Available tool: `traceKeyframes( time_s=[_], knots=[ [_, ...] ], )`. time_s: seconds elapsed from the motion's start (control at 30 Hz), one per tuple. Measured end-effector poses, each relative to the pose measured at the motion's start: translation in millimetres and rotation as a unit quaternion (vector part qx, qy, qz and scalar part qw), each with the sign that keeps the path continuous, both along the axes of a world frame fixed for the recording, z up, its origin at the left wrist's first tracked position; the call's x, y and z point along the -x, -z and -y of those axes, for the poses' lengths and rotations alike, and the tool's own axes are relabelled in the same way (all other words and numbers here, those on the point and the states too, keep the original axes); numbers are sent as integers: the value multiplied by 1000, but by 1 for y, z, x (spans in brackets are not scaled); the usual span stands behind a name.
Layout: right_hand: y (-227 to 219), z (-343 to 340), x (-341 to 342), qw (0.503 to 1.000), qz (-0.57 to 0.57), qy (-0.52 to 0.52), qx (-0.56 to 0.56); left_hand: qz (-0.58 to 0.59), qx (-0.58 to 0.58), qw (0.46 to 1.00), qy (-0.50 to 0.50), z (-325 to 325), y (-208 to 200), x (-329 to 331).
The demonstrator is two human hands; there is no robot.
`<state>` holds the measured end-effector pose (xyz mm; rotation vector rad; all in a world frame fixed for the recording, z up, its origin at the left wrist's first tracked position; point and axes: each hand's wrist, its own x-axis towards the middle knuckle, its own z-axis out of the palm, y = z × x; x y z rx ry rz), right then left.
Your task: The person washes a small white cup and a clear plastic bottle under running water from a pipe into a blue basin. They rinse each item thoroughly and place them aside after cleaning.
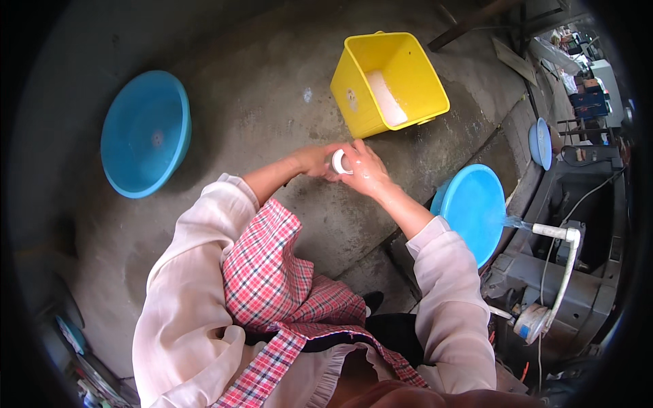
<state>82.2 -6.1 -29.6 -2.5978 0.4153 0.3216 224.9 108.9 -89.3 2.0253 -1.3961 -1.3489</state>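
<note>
My left hand and my right hand meet in front of me, just on the near side of a yellow bucket. Between them they grip a small round container with a white rim, its opening partly hidden by fingers. White suds cling to the back of my right hand. Inside the square-mouthed bucket lies a pale, whitish layer. Below my hands, a red checked apron hangs over my front.
A large blue basin sits on the concrete floor at the left. Water runs from a white pipe into another blue basin at the right. Beside it stand grey machinery and a small blue bowl.
</note>
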Motion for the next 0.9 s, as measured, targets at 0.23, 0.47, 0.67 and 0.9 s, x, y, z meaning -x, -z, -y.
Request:
traceKeyframes(
  time_s=[0.23,0.47,0.67,0.9],
  knots=[
    [4,12,9,991,113,-18,-74,-27,14,999,-24,5,16,-10],
    [-30,96,136,960,126,213,-129,-117,41,992,-33,0,32,-22],
    [-34,237,361,764,141,603,-180,-23,59,993,-97,-10,-81,-44],
    [-3,327,489,702,213,678,-47,-26,97,993,62,87,-171,36]
  ],
)
